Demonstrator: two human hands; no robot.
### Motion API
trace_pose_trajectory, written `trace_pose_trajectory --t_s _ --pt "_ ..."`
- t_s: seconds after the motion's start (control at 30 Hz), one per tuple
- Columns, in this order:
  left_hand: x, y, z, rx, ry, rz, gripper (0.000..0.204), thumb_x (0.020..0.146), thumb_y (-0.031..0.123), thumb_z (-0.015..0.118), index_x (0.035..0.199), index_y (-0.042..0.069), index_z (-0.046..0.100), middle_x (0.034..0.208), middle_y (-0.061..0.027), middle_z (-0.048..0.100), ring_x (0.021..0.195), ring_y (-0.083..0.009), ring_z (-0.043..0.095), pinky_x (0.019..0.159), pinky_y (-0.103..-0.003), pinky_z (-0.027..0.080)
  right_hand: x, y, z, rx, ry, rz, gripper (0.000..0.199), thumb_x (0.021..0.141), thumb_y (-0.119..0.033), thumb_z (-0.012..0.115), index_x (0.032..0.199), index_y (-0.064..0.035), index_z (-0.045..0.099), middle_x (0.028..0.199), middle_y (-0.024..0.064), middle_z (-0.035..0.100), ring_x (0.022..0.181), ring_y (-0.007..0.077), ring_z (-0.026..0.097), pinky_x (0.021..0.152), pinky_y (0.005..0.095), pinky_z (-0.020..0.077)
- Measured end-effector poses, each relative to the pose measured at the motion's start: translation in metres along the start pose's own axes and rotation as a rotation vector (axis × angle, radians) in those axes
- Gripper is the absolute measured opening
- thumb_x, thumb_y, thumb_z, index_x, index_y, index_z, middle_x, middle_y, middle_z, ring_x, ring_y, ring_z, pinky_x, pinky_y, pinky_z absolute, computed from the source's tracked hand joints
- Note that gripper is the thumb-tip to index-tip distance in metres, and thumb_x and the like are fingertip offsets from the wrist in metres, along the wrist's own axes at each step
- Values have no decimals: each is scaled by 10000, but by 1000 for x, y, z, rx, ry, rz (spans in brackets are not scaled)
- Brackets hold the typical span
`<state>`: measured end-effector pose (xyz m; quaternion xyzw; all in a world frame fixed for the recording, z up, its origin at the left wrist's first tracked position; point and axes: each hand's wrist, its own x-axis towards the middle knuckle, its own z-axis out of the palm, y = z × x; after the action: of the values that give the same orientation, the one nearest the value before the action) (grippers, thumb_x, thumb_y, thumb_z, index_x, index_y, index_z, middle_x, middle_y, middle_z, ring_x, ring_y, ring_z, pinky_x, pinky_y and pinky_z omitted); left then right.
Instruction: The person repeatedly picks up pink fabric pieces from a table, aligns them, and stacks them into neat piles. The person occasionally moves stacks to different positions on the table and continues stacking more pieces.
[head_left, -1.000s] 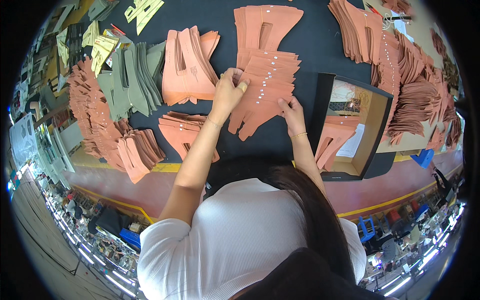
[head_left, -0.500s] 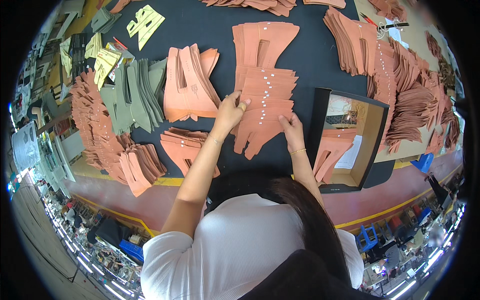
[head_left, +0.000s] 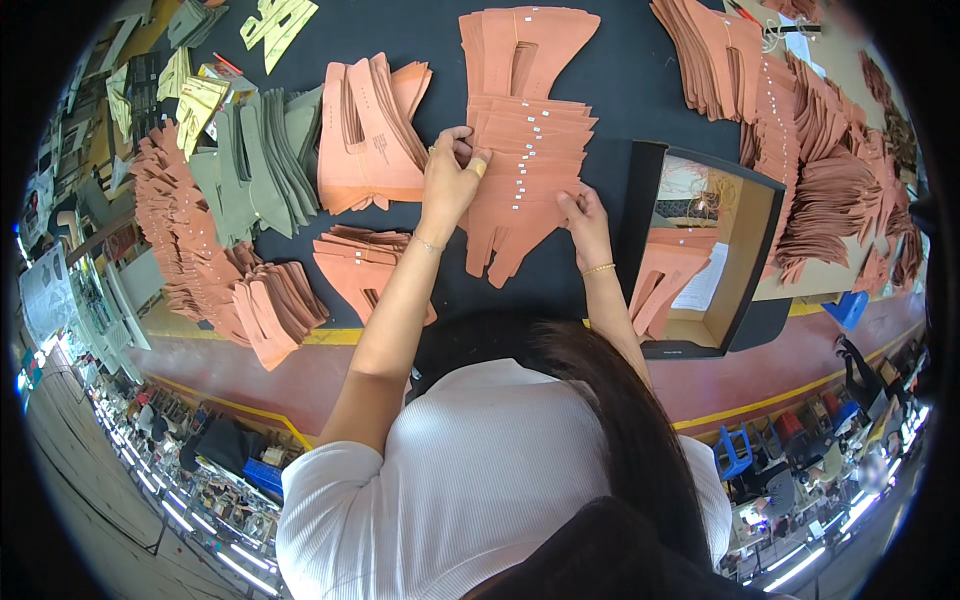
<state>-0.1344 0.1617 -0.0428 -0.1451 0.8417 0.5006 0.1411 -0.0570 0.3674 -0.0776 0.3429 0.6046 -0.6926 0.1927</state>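
A fanned stack of salmon-coloured cut pieces [head_left: 530, 165], each overlapping the one below it, lies in front of me, a row of small white labels running down it. At its left edge is my left hand [head_left: 453, 182], fingers curled and the yellow-banded thumb pressed against the pieces. My right hand [head_left: 588, 222] pinches the lower right edge between thumb and fingers. The undersides of the pieces are hidden. Just beyond lies a salmon bundle with a slot [head_left: 560, 45], partly overlapped by the fanned stack.
Left of my hands lie salmon bundles [head_left: 350, 185], a green bundle [head_left: 262, 170] and yellow pattern pieces [head_left: 280, 28]. On the right stands a black-rimmed open box [head_left: 735, 290] holding papers and pieces. Further right are long salmon stacks [head_left: 830, 215]. The dark table covering [head_left: 620, 80] shows between them.
The whole view has shifted, so the table sits higher in the picture. My left hand has slid slightly away from me along the stack's edge. My right hand keeps its place on the stack.
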Motion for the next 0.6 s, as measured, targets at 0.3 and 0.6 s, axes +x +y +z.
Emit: trace_pose_trajectory --t_s 0.3,0.6 --pt "-5 5 5 61 71 240 200 857 112 708 1002 -6 636 909 -44 594 775 -138 571 705 -279 484 0 -1 -2 -19 -20 12 362 935 -169 627 1247 -11 533 877 -20 573 768 50 507 653 224 435" --pt "-3 20 7 -184 17 25 221 861 160 710 960 -23 634 971 -136 603 900 -234 565 783 -335 474 -2 -2 0 22 -24 13 404 939 -178 629 1297 -50 491 989 -5 609 837 57 535 708 234 435"
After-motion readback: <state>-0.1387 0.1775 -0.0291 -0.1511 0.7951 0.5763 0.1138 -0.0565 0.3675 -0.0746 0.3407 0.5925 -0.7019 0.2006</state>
